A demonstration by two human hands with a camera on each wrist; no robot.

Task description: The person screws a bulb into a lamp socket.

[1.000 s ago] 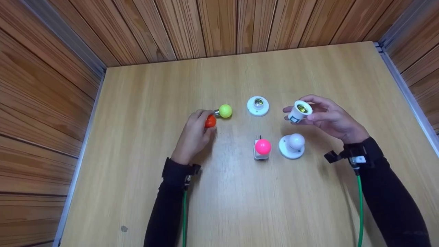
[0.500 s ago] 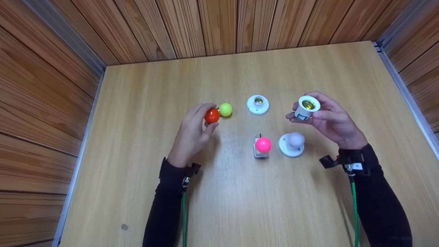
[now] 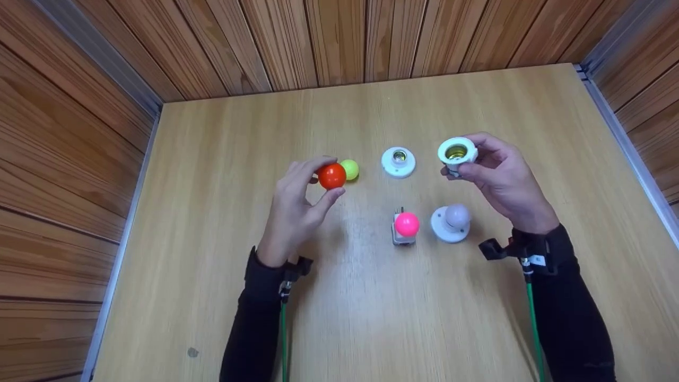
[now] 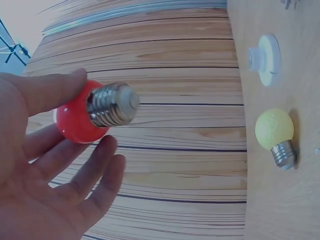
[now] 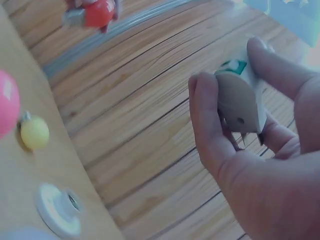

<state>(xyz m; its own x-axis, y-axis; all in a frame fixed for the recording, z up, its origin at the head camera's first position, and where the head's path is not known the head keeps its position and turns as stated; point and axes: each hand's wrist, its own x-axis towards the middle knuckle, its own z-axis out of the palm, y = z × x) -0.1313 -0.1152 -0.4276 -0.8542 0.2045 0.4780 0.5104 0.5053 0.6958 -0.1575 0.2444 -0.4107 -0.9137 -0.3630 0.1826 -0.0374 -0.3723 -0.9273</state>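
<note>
My left hand (image 3: 290,215) pinches a red light bulb (image 3: 332,176) by its round globe, raised above the table. Its metal screw base (image 4: 112,105) points away from the palm in the left wrist view. With thumb and fingers, my right hand (image 3: 501,185) holds a white lamp socket (image 5: 242,100) off the table; its brass-lined mouth faces up toward the head camera. Metal prongs show at the socket's lower edge in the right wrist view. Partly behind the red bulb, a yellow bulb (image 3: 350,170) lies on the table, its screw base (image 4: 284,154) visible in the left wrist view.
Between the hands sits a round white socket base (image 3: 391,168) without a bulb. Nearer are a pink bulb (image 3: 407,224) in a pronged white socket (image 3: 402,240) and a white bulb (image 3: 458,216) on a round base (image 3: 443,233). Wood-panelled walls (image 3: 339,42) border the table (image 3: 212,212).
My left hand has lifted the red bulb and brought it slightly right. The right hand has turned the socket, its mouth now more toward the head camera, and shifted it left over the last half second.
</note>
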